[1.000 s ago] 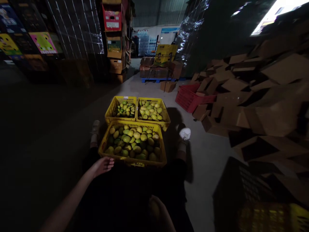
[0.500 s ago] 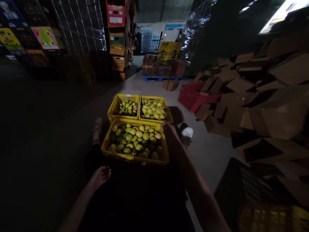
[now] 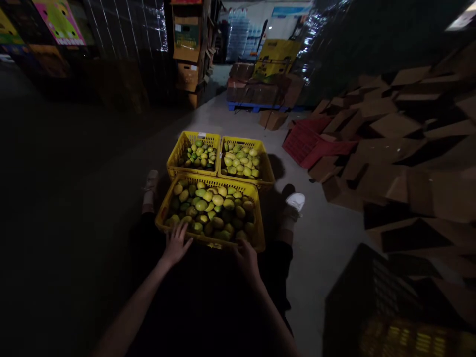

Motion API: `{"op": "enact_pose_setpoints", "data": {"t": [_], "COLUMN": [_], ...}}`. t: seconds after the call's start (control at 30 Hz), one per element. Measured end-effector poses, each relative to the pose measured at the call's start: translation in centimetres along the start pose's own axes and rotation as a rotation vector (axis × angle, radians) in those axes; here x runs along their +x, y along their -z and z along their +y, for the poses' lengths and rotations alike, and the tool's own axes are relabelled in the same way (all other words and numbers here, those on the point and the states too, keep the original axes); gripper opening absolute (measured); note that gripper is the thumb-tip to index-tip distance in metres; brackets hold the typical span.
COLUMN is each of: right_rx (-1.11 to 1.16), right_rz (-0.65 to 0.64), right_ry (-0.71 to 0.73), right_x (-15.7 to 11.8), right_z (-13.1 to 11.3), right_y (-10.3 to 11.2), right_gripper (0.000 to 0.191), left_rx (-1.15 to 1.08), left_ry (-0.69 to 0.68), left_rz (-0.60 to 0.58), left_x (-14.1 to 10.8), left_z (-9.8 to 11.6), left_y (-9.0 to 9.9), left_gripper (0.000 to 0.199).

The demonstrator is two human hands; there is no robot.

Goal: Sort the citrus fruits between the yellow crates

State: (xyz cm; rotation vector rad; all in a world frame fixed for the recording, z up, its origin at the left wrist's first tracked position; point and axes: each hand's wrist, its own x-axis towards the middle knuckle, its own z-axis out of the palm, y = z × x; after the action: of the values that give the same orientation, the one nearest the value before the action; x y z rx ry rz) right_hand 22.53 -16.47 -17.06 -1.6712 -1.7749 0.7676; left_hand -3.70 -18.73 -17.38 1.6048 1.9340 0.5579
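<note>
The front yellow crate holds many yellow-green, lemon-like fruits. My left hand is open, its fingers spread across the crate's near left rim and reaching the closest fruits. At the near right rim is my right hand, its fingers loosely bent and thumb apart, with no fruit visible in it. Its fingertips are dim and partly hidden. Behind the front crate, side by side, stand a back left yellow crate with smaller, greener fruits and a back right yellow crate with yellower ones.
My outstretched legs flank the crates, with a white shoe on the right. A red crate and heaped cardboard boxes lie to the right. Farther back are a blue pallet carrying cartons and a stack of boxes.
My right hand has drawn back from the front crate's far right corner to its near rim. My left hand has moved forward and right onto the near rim. The view has tilted down.
</note>
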Motion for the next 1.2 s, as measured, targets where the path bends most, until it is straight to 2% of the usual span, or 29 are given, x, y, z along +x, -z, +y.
{"op": "enact_pose_setpoints", "data": {"t": [0.07, 0.17, 0.3, 0.4, 0.57, 0.73, 0.8, 0.87, 0.97, 1.07, 1.2], "right_rx": [-0.092, -0.212, -0.338, -0.374, -0.351, -0.290, -0.278, -0.301, -0.348, -0.360, -0.353], "right_rz": [-0.049, -0.115, -0.171, -0.152, -0.068, 0.143, 0.198, 0.208, 0.203, 0.181, 0.181], "right_ry": [0.038, 0.047, -0.021, -0.055, -0.043, 0.010, 0.010, -0.035, -0.076, -0.088, -0.087], "right_x": [2.8, 6.7, 9.7, 10.5, 9.5, 6.9, 6.1, 5.7, 5.4, 5.4, 5.3], "right_z": [-0.7, -1.6, -1.9, -1.8, -1.1, 0.6, 1.5, 2.1, 2.1, 1.7, 1.5], "right_y": [-1.4, -4.1, -7.4, -8.4, -6.9, -4.6, -4.2, -4.2, -4.3, -4.4, -4.5], "right_gripper": [0.029, 0.040, 0.049, 0.045, 0.042, 0.039, 0.034, 0.032, 0.034, 0.039, 0.040], "left_rx": [0.143, 0.298, 0.393, 0.434, 0.466, 0.431, 0.366, 0.277, 0.138, 0.070, 0.040], "left_ry": [-0.002, -0.017, -0.008, -0.001, -0.009, -0.010, 0.004, 0.036, 0.076, 0.115, 0.172], "left_rz": [-0.059, -0.070, -0.124, -0.135, -0.139, -0.147, -0.136, -0.086, 0.008, -0.086, -0.185], "left_x": [0.6, 0.9, 0.8, 1.1, 1.2, 0.8, 1.2, 2.4, 5.4, 8.7, 11.2], "left_z": [-0.4, -1.1, -1.3, -1.2, -1.4, -1.4, -1.3, -1.2, -1.0, -1.1, -1.5], "left_y": [-1.6, -3.1, -3.4, -3.5, -3.5, -3.4, -2.9, -2.0, -0.1, 1.4, 1.4], "left_gripper": [0.064, 0.070, 0.076, 0.080, 0.080, 0.077, 0.070, 0.057, 0.042, 0.033, 0.026]}}
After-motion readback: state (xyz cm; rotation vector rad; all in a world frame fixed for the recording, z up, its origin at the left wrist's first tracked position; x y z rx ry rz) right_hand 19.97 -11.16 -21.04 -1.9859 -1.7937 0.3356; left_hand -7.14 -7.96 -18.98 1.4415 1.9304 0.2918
